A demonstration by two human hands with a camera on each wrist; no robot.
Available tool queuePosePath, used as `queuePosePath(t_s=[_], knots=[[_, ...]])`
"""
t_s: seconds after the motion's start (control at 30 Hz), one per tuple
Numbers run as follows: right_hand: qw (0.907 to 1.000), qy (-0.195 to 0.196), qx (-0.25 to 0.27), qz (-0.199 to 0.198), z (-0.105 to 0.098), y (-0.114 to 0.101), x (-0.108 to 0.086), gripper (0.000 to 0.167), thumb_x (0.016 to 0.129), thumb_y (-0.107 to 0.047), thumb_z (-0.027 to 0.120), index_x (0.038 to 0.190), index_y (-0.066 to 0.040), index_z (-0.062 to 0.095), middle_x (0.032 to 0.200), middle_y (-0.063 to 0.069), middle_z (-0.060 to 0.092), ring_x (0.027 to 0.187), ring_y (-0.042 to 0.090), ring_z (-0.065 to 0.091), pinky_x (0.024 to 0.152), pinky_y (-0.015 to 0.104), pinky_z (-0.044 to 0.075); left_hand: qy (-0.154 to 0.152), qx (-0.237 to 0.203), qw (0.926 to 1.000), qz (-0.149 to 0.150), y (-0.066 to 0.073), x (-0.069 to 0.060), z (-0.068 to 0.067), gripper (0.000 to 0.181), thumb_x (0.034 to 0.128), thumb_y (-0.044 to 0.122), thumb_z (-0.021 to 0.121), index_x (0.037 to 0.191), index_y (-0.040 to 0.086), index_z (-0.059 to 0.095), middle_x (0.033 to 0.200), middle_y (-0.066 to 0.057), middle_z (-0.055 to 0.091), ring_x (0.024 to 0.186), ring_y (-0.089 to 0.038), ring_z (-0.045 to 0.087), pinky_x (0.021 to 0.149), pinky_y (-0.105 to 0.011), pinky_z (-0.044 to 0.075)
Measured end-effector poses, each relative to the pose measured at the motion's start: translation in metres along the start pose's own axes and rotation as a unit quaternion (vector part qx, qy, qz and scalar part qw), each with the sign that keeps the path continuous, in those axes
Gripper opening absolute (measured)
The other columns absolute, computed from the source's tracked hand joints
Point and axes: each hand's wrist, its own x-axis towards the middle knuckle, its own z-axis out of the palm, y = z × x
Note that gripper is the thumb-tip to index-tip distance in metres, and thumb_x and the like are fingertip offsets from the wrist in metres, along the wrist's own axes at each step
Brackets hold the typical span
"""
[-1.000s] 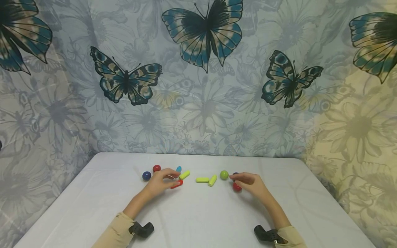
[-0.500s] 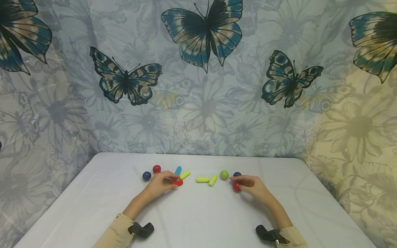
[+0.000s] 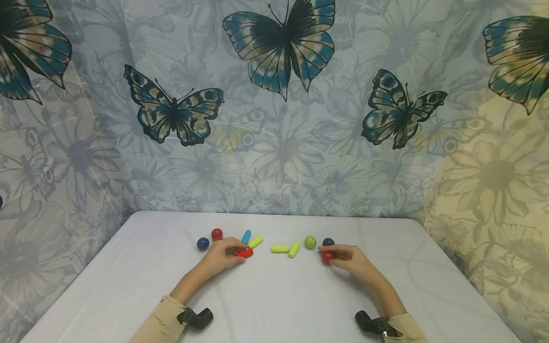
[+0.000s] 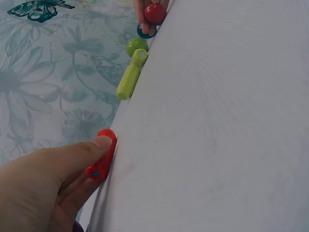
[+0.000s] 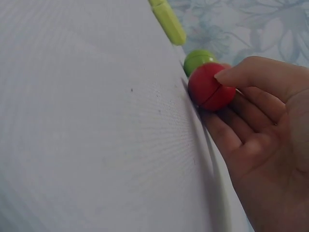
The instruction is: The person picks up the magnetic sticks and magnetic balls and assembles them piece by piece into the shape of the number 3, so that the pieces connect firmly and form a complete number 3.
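Note:
In the head view my left hand (image 3: 219,255) is at the left group of pieces. It pinches a short red stick (image 4: 102,166); in the left wrist view the thumb lies on top and a small grey disc shows in the stick's end. A blue stick (image 3: 246,236) and a yellow-green stick (image 3: 256,242) lie just beyond it. My right hand (image 3: 353,259) holds a glossy red ball (image 5: 207,89) between thumb and fingers, low at the table. Beside that ball sit a navy ball (image 3: 328,241), partly covered by the fingers, and a green ball (image 3: 310,242).
Between the hands lie two more yellow-green sticks (image 3: 280,248). Left of the left hand are another navy ball (image 3: 203,243) and another red ball (image 3: 217,233). Everything rests on a white-covered table (image 3: 274,300), with a butterfly-patterned cloth (image 3: 283,176) behind it.
My left thumb and fingers have settled around the red stick, and the blue stick shows more. My right hand has lowered slightly onto the red ball, uncovering more of the navy ball.

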Motion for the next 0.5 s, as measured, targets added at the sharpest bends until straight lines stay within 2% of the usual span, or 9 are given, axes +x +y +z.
queuePosePath(t_s=[0.2,0.5], knots=[[0.9999,-0.005,0.009,0.002,-0.0005,0.0016,-0.0011,0.04,0.091,-0.009,0.066,0.129,0.002,0.06,0.135,0.025,0.057,0.118,-0.008,0.056,0.096,0.009,0.044,0.0,0.012,0.9999,-0.01,0.0012,-0.0005,0.0003,0.03,0.0752,0.01,0.083,0.103,0.011,0.073,0.097,-0.004,0.073,0.087,-0.014,0.069,0.079,-0.023,0.057],[0.9999,0.005,0.01,0.008,0.0001,0.0031,-0.0011,0.042,0.089,-0.013,0.069,0.129,-0.001,0.061,0.136,0.022,0.058,0.117,-0.008,0.057,0.096,0.009,0.044,0.002,0.012,0.9998,-0.015,0.0013,-0.0009,0.0009,0.025,0.0773,0.006,0.08,0.101,0.011,0.074,0.099,-0.005,0.073,0.088,-0.014,0.069,0.079,-0.022,0.057]])
